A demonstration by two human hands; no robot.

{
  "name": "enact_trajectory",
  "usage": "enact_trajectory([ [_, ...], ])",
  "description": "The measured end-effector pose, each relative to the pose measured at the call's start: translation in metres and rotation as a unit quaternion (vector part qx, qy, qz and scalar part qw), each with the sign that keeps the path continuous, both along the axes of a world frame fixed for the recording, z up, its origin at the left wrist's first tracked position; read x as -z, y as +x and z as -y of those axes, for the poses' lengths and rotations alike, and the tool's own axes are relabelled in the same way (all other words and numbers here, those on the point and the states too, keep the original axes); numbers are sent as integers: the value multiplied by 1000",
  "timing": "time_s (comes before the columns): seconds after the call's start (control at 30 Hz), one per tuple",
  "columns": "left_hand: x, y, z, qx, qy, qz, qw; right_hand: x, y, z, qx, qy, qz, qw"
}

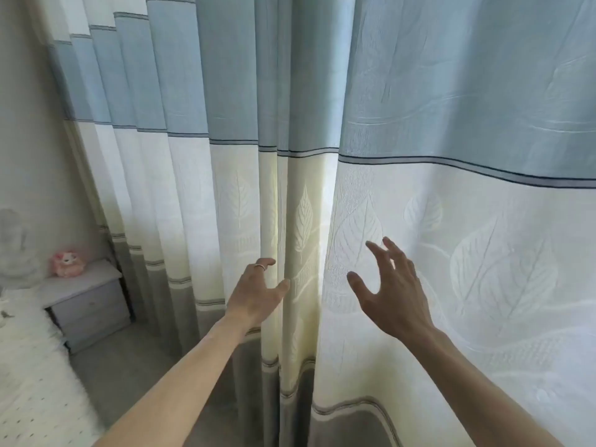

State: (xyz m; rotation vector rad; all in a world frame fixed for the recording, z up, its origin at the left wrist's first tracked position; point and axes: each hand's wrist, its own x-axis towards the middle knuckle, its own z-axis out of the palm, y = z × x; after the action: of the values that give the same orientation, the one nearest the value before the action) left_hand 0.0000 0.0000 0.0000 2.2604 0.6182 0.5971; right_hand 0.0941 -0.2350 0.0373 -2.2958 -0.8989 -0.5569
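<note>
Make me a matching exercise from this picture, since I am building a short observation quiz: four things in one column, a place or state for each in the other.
Things:
1. left hand
2. right hand
3. pink plush toy
4. nightstand

Places or states:
a. grey, with drawers, beside the bed
b. fingers spread, before the leaf-patterned curtain panel
c. wears a ring, thumb at a curtain fold
d. sits on top of the nightstand

Pairs: 1-c, 2-b, 3-d, 4-a

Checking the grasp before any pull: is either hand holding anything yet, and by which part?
The right hand is spread open and holds nothing. The left hand curls at a cream fold of the curtain, with its thumb touching the fold. Whether it actually grips cannot be told.
</note>
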Motion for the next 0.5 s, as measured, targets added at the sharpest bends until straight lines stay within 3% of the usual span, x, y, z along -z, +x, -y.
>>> enact_trajectory([
  [0.13,-9,38,-10,-4,-55,28,998,-4,27,-22,15,48,-48,998],
  [0.3,-12,86,-10,13,-36,90,995,-27,63,-51,-11,111,-81,990],
  [0.4,-15,103,5,88,-65,73,991,-45,79,-65,-25,142,-133,981],
  [0.5,-25,123,15,199,-110,36,973,-64,91,-82,-14,158,-130,979],
])
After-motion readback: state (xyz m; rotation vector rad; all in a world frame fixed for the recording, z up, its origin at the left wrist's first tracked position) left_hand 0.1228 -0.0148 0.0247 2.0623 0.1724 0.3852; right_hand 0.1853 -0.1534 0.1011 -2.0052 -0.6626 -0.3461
